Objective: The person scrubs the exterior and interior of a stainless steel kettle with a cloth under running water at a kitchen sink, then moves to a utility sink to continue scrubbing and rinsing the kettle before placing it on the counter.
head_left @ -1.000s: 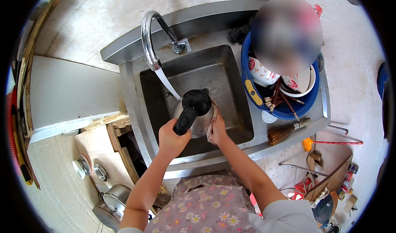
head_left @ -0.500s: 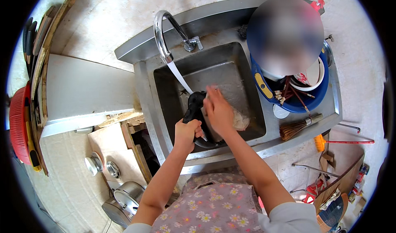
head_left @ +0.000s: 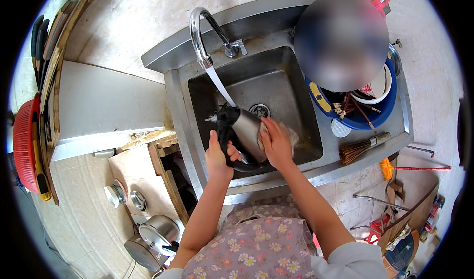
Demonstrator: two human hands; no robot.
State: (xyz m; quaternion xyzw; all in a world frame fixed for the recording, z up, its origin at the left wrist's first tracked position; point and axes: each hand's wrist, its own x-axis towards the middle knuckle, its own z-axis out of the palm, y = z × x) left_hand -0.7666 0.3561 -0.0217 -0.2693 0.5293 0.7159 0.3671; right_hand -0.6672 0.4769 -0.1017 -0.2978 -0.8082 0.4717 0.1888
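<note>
A steel electric kettle (head_left: 248,131) with a black handle (head_left: 225,131) lies tilted in the sink (head_left: 301,96). My left hand (head_left: 218,155) is wrapped around the handle. Against the kettle's right side is my right hand (head_left: 276,143), its fingers curved over the steel. A pale, wet cloth (head_left: 293,137) shows beside that hand; whether the fingers hold part of it I cannot tell. From the curved tap (head_left: 197,37), water (head_left: 220,85) runs down onto the kettle's dark top end.
On the right of the counter stands a blue basin (head_left: 353,122) holding bowls and chopsticks, partly covered by a blurred patch. A bristle brush (head_left: 356,153) lies in front. The drain (head_left: 259,110) is behind the kettle. At far left hang a red basket (head_left: 25,146) and knives (head_left: 40,44).
The kettle has turned so that its steel body shows. My right hand has come from raised with spread fingers to resting against the kettle's side. The left hand keeps the handle.
</note>
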